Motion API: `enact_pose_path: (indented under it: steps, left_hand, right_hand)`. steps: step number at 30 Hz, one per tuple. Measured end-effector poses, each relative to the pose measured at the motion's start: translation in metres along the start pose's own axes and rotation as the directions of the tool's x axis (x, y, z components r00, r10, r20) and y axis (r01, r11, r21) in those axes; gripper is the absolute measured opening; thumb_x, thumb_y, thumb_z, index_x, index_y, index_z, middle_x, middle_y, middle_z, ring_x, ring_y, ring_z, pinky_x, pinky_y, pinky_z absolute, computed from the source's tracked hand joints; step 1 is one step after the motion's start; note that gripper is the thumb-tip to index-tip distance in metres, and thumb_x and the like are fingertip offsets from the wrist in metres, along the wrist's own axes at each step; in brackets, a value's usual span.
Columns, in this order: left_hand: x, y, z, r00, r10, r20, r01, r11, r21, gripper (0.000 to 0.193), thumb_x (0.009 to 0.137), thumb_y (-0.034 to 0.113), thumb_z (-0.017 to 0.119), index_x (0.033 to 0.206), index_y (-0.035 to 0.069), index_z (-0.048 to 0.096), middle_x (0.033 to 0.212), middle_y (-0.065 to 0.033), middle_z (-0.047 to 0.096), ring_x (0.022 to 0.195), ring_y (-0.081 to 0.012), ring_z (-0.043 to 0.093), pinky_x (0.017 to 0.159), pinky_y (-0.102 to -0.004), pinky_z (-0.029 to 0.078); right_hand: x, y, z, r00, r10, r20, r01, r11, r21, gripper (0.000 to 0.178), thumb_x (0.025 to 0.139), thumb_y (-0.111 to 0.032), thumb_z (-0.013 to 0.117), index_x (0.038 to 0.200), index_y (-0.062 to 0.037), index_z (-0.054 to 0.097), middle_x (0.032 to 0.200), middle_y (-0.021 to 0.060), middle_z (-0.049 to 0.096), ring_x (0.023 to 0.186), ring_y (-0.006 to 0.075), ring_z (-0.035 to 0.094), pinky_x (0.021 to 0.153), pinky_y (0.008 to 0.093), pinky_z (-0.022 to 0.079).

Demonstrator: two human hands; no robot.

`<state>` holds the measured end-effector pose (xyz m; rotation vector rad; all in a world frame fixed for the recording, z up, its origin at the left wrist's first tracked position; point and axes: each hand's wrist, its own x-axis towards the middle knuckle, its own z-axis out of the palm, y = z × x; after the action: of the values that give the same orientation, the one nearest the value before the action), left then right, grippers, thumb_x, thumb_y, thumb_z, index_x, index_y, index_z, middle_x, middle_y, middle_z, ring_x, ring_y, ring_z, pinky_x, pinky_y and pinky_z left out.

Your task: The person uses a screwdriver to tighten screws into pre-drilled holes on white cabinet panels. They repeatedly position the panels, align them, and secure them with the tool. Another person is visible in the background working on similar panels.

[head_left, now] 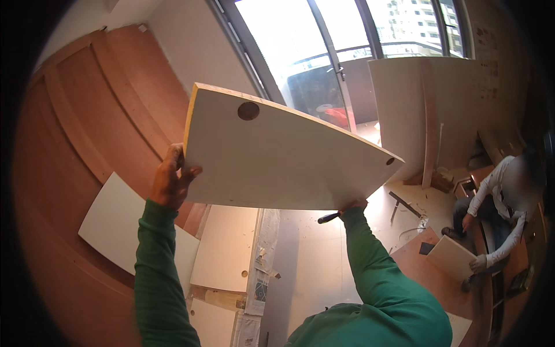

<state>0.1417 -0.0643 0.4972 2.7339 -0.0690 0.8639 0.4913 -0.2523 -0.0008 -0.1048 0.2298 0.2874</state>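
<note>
A white cabinet door panel point(283, 156) is raised in front of me, tilted, with a round hole near each end of its far edge. Its left edge is gripped by my left hand point(169, 179), the thumb lying on the face that I see. My right hand point(354, 207) supports the lower right corner, its fingers partly hidden by the panel. From that same hand a dark tool handle point(329, 218) sticks out to the left; the tool's working end is hidden, so its kind is unclear.
Another white panel point(121, 222) leans at the left by reddish-brown boards point(75, 133). More panels point(225, 246) lie below. At the right a co-worker point(497, 202) crouches, handling a small panel point(451, 257). A tall panel point(399, 110) stands by the glass door point(318, 75).
</note>
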Motion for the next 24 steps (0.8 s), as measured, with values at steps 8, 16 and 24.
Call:
enact_pose_path:
  steps: [8,16,24]
  left_hand:
    - [-0.099,-0.067,0.082,0.727,-0.644,-0.237,-0.006,0.339,-0.941,0.089,0.098,0.073,0.046,0.147,0.000,0.040,0.152,-0.0208,0.038,0.139,-0.0307,0.040,0.115,-0.0474,0.035]
    - [-0.104,-0.118,0.147,0.722,-0.535,-0.439,-0.618,-0.213,-0.757,0.062,0.098,0.059,0.052,0.108,0.001,0.071,0.139,-0.0231,0.063,0.141,-0.0401,0.049,0.121,-0.0593,0.033]
    - [-0.035,-0.111,0.105,0.790,-0.441,-0.426,-0.528,-0.137,-0.838,0.073,0.105,0.069,0.030,0.100,0.008,0.071,0.165,-0.0186,0.037,0.144,-0.0296,0.040,0.121,-0.0485,0.030]
  right_hand:
    - [-0.017,-0.116,0.130,0.867,-0.051,0.495,0.010,0.996,0.087,0.052,0.104,-0.045,0.051,0.139,-0.0063,0.057,0.136,0.0138,0.061,0.130,0.0310,0.057,0.104,0.0547,0.050]
    - [0.021,-0.213,0.196,0.098,0.296,0.950,-0.186,0.943,-0.274,0.052,0.101,-0.050,0.058,0.133,-0.0093,0.062,0.134,0.0147,0.061,0.134,0.0349,0.054,0.114,0.0637,0.041]
    - [0.035,-0.274,0.264,-0.016,0.395,0.919,-0.014,0.919,-0.395,0.043,0.099,-0.044,0.058,0.126,-0.0107,0.065,0.124,0.0115,0.063,0.127,0.0368,0.057,0.112,0.0620,0.043]
